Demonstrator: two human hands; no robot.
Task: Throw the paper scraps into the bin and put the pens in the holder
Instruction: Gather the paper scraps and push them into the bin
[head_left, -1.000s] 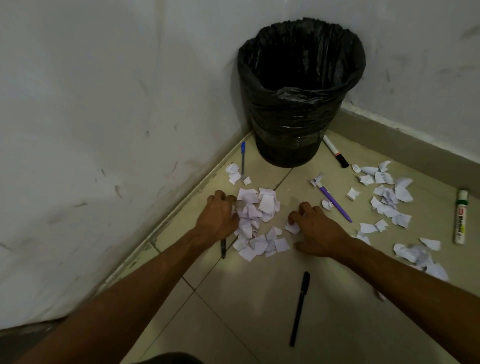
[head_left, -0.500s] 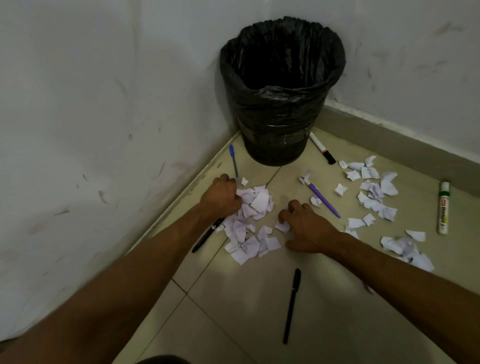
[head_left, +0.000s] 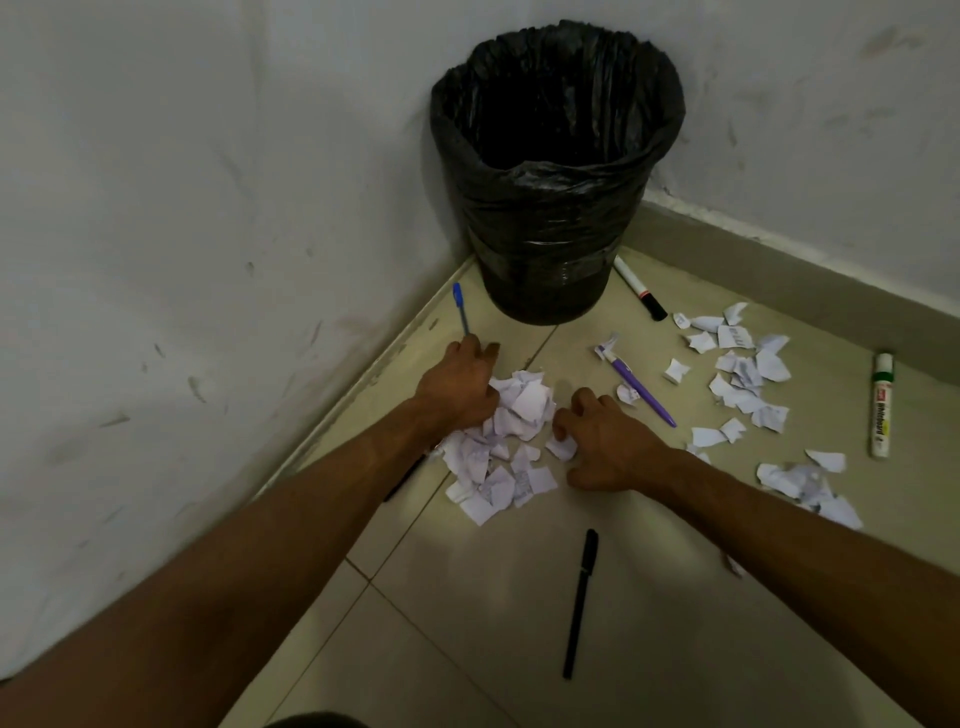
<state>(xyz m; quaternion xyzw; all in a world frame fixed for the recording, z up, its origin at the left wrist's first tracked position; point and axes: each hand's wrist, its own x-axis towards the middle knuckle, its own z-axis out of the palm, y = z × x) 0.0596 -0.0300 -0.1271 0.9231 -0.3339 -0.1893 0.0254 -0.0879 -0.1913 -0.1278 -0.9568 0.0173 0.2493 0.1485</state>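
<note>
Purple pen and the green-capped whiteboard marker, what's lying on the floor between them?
In the head view, a loose scatter of torn paper scraps lies between the purple pen and the whiteboard marker.

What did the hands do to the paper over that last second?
The left hand slid forward toward the bin and rightward, raking the scraps near the blue pen into the pile of scraps, now bunched tighter. The right hand, purple pen, green marker and scattered scraps stayed put.

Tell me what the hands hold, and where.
The left hand grips the scrap pile at its upper left edge. The right hand appears to pinch a loose scrap at the pile's right edge.
</note>
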